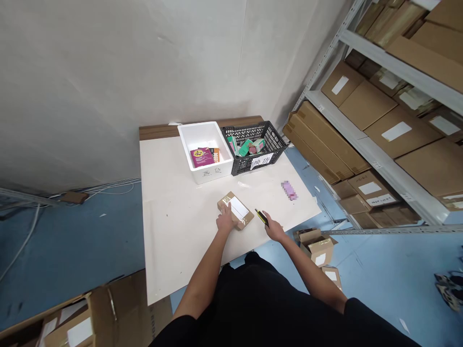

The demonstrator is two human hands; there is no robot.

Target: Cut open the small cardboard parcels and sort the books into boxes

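Observation:
A small brown cardboard box (245, 220) with a white label and shiny tape lies flat and slanted on the table. My left hand (225, 219) steadies it at its near left side, fingers over the edge and top. My right hand (274, 227) is closed around a yellow and black box cutter (261, 217). The cutter's tip points up and left, a little right of the box and apart from it. I cannot make out whether the blade is out.
Behind the box stand a white bin (213, 176) with purple and orange packets and a black crate (240, 166) with small green boxes. A blurred purple item (289, 190) lies on the table (162, 250) at right. Loaded shelves (361, 137) rise to the right; opened cartons (318, 248) sit below.

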